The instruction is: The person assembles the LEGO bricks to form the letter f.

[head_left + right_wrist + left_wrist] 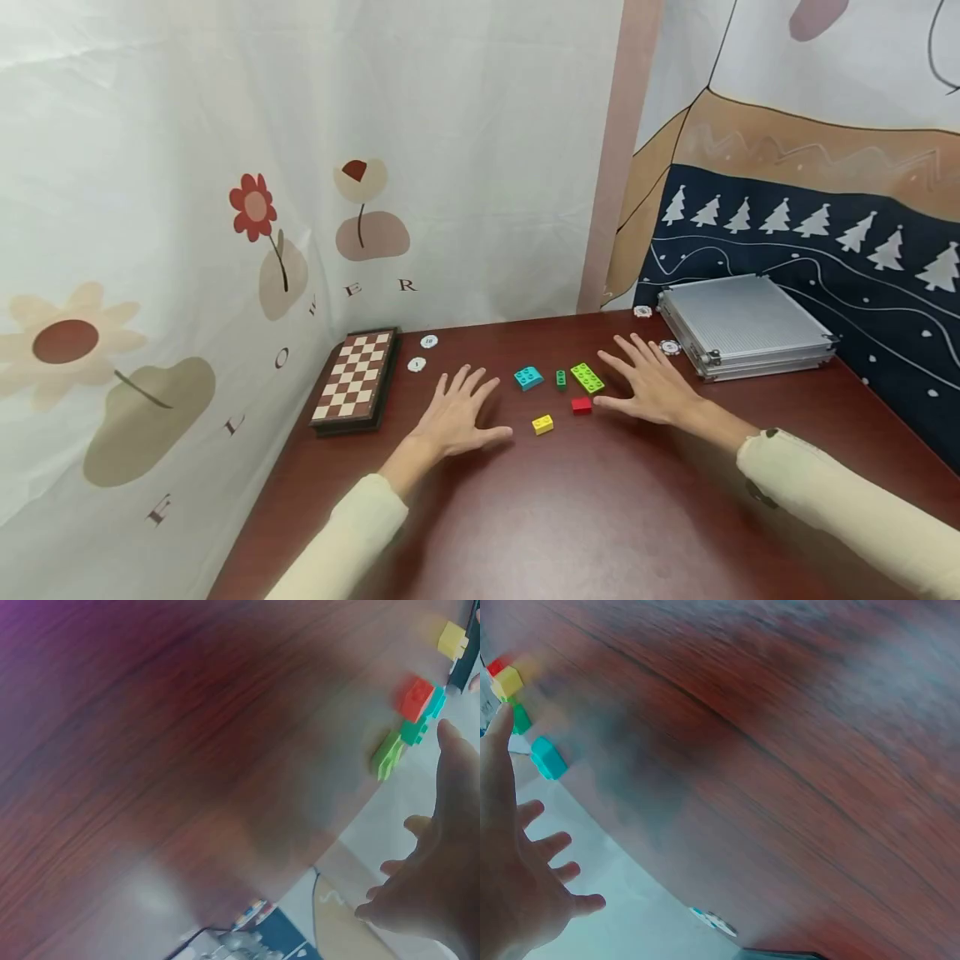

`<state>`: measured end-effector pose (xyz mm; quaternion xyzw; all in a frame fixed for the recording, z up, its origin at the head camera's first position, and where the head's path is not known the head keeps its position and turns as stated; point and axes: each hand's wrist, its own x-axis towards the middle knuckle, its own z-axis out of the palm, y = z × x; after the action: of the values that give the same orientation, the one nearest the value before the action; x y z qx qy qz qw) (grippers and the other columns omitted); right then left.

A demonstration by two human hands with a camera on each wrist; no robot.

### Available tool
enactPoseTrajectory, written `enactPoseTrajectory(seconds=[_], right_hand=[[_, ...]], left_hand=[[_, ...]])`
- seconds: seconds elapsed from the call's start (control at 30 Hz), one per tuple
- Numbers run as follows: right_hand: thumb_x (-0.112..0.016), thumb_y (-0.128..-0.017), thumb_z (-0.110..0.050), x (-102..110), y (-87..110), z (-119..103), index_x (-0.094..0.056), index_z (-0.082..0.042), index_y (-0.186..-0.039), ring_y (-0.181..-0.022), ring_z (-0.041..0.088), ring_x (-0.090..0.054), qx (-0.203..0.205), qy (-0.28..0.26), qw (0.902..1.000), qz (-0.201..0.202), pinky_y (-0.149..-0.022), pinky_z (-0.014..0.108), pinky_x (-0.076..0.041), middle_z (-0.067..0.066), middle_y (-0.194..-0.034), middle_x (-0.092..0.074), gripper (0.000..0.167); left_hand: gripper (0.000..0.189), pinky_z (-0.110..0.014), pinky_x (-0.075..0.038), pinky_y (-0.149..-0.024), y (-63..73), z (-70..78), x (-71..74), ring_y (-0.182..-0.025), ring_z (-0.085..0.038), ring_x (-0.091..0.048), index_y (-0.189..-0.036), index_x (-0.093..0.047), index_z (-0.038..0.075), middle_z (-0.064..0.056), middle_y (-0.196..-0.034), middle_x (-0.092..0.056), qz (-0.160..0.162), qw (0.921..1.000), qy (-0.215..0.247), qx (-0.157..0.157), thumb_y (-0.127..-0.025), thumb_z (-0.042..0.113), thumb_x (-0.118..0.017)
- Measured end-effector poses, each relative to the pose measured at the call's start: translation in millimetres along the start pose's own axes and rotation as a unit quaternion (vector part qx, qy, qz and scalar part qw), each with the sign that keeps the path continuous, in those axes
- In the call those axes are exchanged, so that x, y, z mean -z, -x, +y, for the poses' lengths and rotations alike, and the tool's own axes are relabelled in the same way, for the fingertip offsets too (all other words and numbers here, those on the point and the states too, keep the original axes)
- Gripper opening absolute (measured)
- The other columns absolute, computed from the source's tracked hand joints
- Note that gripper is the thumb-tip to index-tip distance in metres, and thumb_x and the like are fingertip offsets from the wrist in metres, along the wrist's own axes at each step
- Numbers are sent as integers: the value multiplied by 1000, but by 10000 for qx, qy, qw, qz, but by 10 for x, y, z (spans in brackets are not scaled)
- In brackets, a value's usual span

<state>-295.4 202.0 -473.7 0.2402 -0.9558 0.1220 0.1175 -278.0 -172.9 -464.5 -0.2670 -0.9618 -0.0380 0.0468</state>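
Observation:
Several toy building bricks lie on the dark red-brown table between my two hands. In the head view these are a blue brick, a small dark green brick, a lime green brick, a red brick and a yellow brick. My left hand is to the left of them with fingers spread, holding nothing. On the other side, my right hand spreads its fingers, its thumb close to the red brick. Both wrist views show the fingers apart, with no brick in either hand.
A checkered board box sits at the table's left edge. Silver metal cases are stacked at the back right. Round white chips lie near the back edge, others beside the cases. Printed cloth hangs behind.

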Motion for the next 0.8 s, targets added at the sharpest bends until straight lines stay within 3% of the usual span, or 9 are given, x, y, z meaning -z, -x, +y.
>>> enactPoseTrajectory(seconds=[0.27,0.5,0.6,0.8], right_hand=[[-79,-89,-48,-18,-24,-159,-60,-8,-145,-144,50,-38,630,-390,9972,110,-117,65,-29,26,-149,-50,72],[-84,-89,-25,-81,-75,-217,-71,0,-129,-117,32,-58,1442,-680,9868,271,-104,52,-47,14,-121,-67,49],[-83,-91,-20,-107,-97,-239,-74,-2,-126,-112,30,-60,1490,-683,9864,93,-99,49,-50,11,-115,-71,41],[-79,-93,-17,-148,-121,-282,-78,-6,-121,-107,27,-61,1450,-684,9869,-180,-93,46,-53,10,-116,-75,30]], left_hand=[[85,-61,-27,-119,-46,203,8,-150,-35,-33,-155,-50,19,-9,-155,-49,32,9991,-162,-384,-90,74,-61],[72,-50,-39,-114,-108,370,-3,-138,-26,-47,-150,-56,21,-5,-142,-60,-142,9984,127,-536,-94,65,-64],[65,-46,-44,-109,-132,429,-23,-132,-23,-53,-147,-59,21,-3,-136,-65,-229,9971,419,-594,-95,60,-67],[54,-36,-49,-94,-189,496,-84,-112,-14,-58,-141,-65,20,6,-107,-69,-307,9929,890,-732,-95,48,-73]])
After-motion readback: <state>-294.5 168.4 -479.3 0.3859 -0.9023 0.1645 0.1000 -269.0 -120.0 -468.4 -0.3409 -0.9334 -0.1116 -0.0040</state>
